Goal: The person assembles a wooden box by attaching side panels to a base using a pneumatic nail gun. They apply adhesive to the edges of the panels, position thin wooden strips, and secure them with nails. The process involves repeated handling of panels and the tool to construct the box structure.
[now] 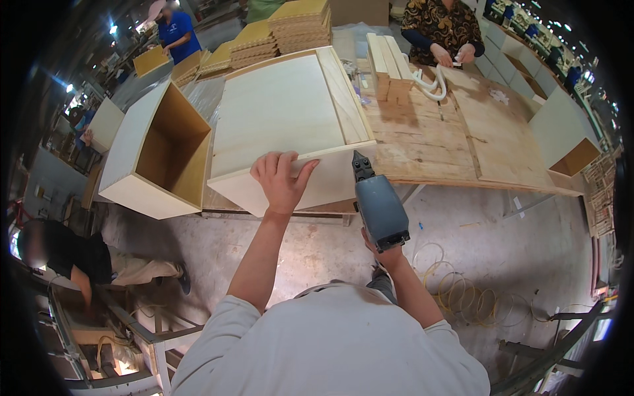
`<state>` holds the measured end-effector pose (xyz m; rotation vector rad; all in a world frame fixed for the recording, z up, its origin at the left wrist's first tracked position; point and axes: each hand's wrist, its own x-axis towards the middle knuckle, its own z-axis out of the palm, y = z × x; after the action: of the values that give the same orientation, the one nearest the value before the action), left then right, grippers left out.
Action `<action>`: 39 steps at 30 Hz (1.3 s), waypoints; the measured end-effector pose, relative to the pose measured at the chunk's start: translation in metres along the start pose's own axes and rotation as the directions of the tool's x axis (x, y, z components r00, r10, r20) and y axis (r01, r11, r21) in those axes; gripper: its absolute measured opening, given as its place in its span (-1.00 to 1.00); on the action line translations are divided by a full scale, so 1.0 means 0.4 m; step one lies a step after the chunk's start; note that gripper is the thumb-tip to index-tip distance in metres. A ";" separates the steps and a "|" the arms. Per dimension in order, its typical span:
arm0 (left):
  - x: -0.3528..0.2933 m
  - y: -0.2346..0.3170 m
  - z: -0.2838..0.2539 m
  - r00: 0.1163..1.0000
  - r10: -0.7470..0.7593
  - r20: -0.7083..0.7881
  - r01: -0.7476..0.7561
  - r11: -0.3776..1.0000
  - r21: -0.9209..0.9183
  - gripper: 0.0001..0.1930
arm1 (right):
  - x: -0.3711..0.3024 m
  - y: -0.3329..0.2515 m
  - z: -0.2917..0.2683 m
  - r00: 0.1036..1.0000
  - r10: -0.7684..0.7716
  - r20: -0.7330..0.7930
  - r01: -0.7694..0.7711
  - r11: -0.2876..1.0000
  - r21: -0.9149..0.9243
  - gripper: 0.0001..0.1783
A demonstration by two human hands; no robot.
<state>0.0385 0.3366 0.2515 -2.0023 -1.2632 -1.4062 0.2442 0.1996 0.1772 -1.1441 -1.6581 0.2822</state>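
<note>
A pale wooden box (277, 109) lies on the workbench in front of me, its near side panel facing me. My left hand (282, 178) grips the top edge of that panel, fingers over the edge and thumb spread to the right. In my right hand (383, 252) is a blue-grey nail gun (383, 211), its handle mostly hidden under the body. The black nose of the gun points away from me, close to the box's near right corner. From this angle I cannot tell whether it touches the wood.
Left of the box stands an open-fronted white cabinet box (148, 162). Wooden strips (389, 66) are stacked on the plywood bench top (422, 148). Across the bench a person (444, 30) handles something small. Coiled yellow hose (465, 297) lies on the floor; another person (72, 254) bends at the left.
</note>
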 end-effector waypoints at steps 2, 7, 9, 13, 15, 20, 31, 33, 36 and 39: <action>-0.001 0.000 -0.002 1.000 -0.006 0.006 0.006 1.000 -0.008 -0.64 | 0.012 -0.014 -0.003 0.999 -0.048 -0.022 0.046 0.997 -0.055 -0.66; 0.002 0.004 -0.007 0.999 -0.027 0.026 0.028 0.999 -0.024 -0.66 | 0.019 -0.021 0.007 0.998 -0.033 -0.049 0.031 0.998 -0.053 -0.69; 0.006 0.005 -0.008 0.999 -0.034 0.042 0.035 0.999 -0.024 -0.66 | 0.017 -0.007 0.024 0.998 0.003 -0.056 -0.006 0.999 -0.038 -0.71; 0.005 0.003 -0.009 0.997 -0.043 0.063 0.045 0.998 -0.035 -0.67 | 0.029 0.021 0.042 1.000 -0.024 -0.015 0.023 0.994 -0.109 -0.74; 0.002 -0.001 -0.011 0.997 -0.035 0.067 0.037 0.999 -0.023 -0.67 | 0.032 0.026 0.037 0.998 -0.061 -0.022 0.059 0.994 -0.088 -0.74; -0.001 -0.005 -0.008 0.997 -0.042 0.066 0.043 0.999 -0.021 -0.66 | 0.031 0.026 0.027 0.997 -0.069 -0.044 0.066 0.995 -0.070 -0.74; 0.000 0.000 -0.012 0.996 -0.038 0.077 0.040 0.999 -0.019 -0.66 | 0.035 0.007 0.015 0.997 -0.038 -0.072 0.040 0.999 0.027 -0.71; 0.002 0.001 -0.013 0.997 -0.031 0.074 0.032 0.999 -0.016 -0.66 | 0.030 0.015 0.015 0.997 -0.041 -0.064 0.043 0.999 0.017 -0.71; 0.001 0.001 -0.015 0.996 -0.042 0.078 0.044 0.999 -0.023 -0.66 | 0.023 0.024 0.020 0.998 -0.039 -0.052 0.041 0.998 0.042 -0.67; 0.006 0.005 -0.018 0.996 -0.051 0.074 0.054 0.998 -0.042 -0.69 | 0.010 0.033 0.031 1.000 0.012 -0.029 -0.011 1.000 0.025 -0.61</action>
<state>0.0365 0.3314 0.2569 -2.0806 -1.3361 -1.4086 0.2412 0.2139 0.1657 -1.1347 -1.6185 0.2915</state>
